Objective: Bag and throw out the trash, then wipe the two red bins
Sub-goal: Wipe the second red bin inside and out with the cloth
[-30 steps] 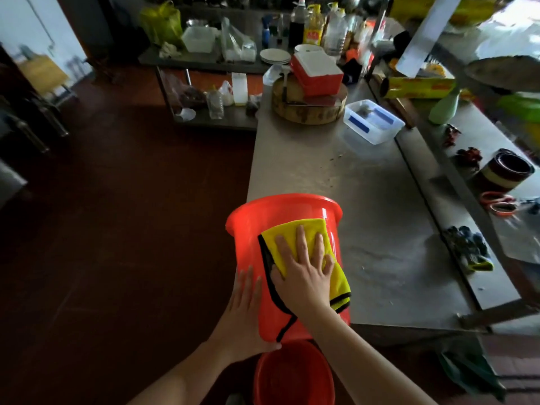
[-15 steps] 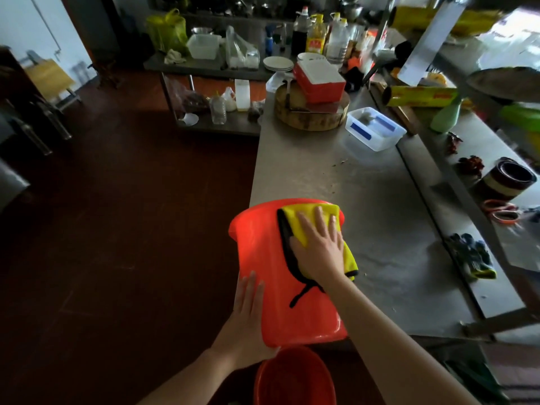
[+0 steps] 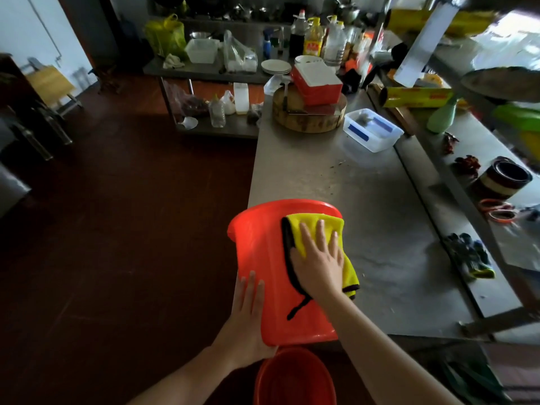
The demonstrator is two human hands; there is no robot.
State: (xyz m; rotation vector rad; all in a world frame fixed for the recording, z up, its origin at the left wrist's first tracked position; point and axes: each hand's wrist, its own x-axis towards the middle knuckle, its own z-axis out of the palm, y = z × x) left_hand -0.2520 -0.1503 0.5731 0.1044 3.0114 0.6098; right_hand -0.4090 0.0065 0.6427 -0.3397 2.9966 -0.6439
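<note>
A red bin [image 3: 263,258] lies tilted on its side at the near left corner of the steel table [image 3: 365,206], its rim pointing away from me. My right hand [image 3: 320,258] presses a yellow cloth [image 3: 309,226] with a black edge flat against the bin's upper wall, near the rim. With straight fingers, my left hand [image 3: 248,314] rests on the bin's left side close to its base. A second red bin [image 3: 293,378] stands upright on the floor just below, open side up.
On the table's far end sit a round wooden block [image 3: 309,118] with a red box [image 3: 317,83] on it and a clear tub [image 3: 372,133]. Gloves [image 3: 469,255], scissors [image 3: 496,210] and a tape roll [image 3: 504,181] lie along the right. Dark floor [image 3: 117,229] spreads left.
My right hand has slid the yellow cloth up the bin's wall from its middle toward the rim. My left hand has stayed on the bin's left side.
</note>
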